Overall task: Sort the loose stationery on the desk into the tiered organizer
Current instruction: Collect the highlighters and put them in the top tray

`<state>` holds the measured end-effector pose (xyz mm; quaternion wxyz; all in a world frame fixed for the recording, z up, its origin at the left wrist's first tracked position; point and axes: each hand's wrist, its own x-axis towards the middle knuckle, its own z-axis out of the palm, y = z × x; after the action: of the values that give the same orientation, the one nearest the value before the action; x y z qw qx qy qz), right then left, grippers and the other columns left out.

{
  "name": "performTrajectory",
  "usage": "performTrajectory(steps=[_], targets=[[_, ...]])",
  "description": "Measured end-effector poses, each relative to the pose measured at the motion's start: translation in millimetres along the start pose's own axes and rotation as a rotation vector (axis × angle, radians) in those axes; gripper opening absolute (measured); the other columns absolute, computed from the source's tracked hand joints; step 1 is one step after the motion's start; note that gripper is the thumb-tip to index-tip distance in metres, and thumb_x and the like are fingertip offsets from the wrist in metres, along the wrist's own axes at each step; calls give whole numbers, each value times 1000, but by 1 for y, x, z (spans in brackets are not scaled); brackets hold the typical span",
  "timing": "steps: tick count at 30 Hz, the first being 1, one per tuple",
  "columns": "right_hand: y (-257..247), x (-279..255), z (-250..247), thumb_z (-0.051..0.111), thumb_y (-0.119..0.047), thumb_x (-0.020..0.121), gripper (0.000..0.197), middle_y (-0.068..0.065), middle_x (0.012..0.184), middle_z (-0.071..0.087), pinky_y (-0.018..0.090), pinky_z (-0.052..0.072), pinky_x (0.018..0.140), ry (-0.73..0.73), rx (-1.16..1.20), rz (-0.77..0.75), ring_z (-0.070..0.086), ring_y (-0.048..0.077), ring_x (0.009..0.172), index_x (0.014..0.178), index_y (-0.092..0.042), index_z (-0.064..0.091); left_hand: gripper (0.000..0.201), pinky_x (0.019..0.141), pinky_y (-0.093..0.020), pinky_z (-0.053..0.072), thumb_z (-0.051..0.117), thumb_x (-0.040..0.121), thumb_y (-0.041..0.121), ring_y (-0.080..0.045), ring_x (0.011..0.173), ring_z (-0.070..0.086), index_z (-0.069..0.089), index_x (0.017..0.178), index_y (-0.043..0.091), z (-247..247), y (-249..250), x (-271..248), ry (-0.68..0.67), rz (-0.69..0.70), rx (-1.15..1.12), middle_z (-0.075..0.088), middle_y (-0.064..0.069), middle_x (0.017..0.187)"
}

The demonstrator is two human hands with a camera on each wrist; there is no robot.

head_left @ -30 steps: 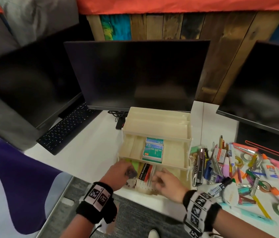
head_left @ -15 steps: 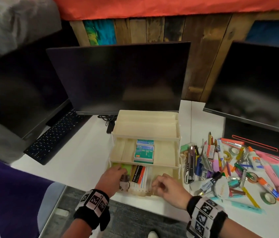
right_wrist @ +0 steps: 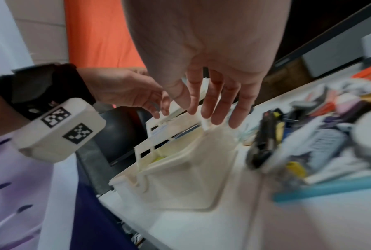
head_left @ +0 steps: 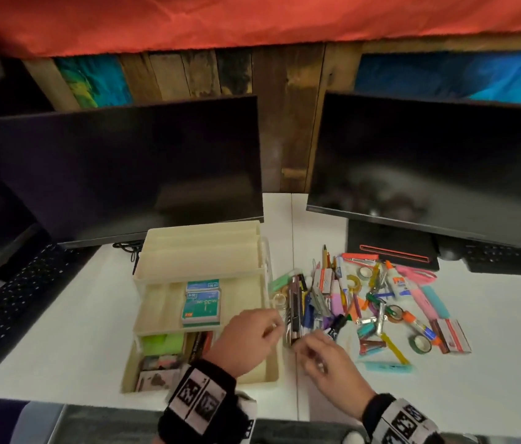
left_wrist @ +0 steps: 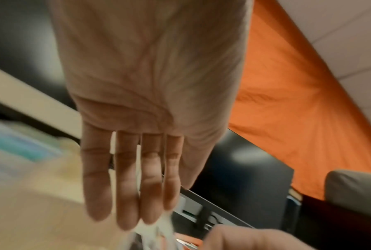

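The cream tiered organizer (head_left: 201, 277) (right_wrist: 180, 169) stands on the white desk. Its middle tier holds green staple boxes (head_left: 201, 304). Yellow-green sticky notes (head_left: 163, 344) and small packs lie in the bottom tier. Right of it lies the loose stationery pile (head_left: 365, 299), with a black cutter (head_left: 294, 302) (right_wrist: 263, 138) at its left edge. My left hand (head_left: 268, 328) (left_wrist: 133, 186) (right_wrist: 133, 94) hovers over the organizer's right side, fingers straight, holding nothing. My right hand (head_left: 313, 350) (right_wrist: 212, 101) hangs beside the cutter's near end with relaxed, empty fingers.
Two dark monitors (head_left: 131, 168) (head_left: 438, 161) stand behind. A black keyboard (head_left: 15, 302) lies at the left and another (head_left: 509, 261) at the far right. A glue bottle (head_left: 395, 283), tape rolls (head_left: 421, 343) and a teal highlighter (head_left: 390, 368) lie in the pile.
Both hands have left the organizer's bottom tier and moved right toward the pile. The head view has swung right and down.
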<state>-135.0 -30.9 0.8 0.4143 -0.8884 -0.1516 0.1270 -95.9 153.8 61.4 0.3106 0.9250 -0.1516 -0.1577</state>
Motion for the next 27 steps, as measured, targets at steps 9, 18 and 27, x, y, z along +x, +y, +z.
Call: performTrajectory(steps=[9, 18, 27], targets=[[116, -28, -77, 56, -7, 89, 17, -4, 94, 59, 11, 39, 70, 154, -48, 320, 55, 5, 83, 91, -21, 65, 17, 81, -36, 55, 50, 94, 28, -15, 85, 65, 64, 98, 21, 90, 45, 73, -107, -56, -51, 70, 3, 94], [171, -29, -140, 58, -15, 87, 18, 5, 104, 46, 33, 44, 82, 315, -257, 461, 54, 28, 96, 106, -13, 60, 17, 75, -30, 51, 49, 94, 21, -15, 83, 63, 65, 93, 16, 122, 73, 115, 47, -96, -98, 69, 1, 90], [220, -14, -193, 62, -29, 85, 39, 12, 115, 50, 39, 44, 92, 377, -155, 781, 51, 32, 110, 118, -12, 52, 18, 67, -27, 49, 46, 93, 20, -13, 74, 61, 63, 87, 17, 158, 90, 140, 67, -187, -71, 63, 6, 79]])
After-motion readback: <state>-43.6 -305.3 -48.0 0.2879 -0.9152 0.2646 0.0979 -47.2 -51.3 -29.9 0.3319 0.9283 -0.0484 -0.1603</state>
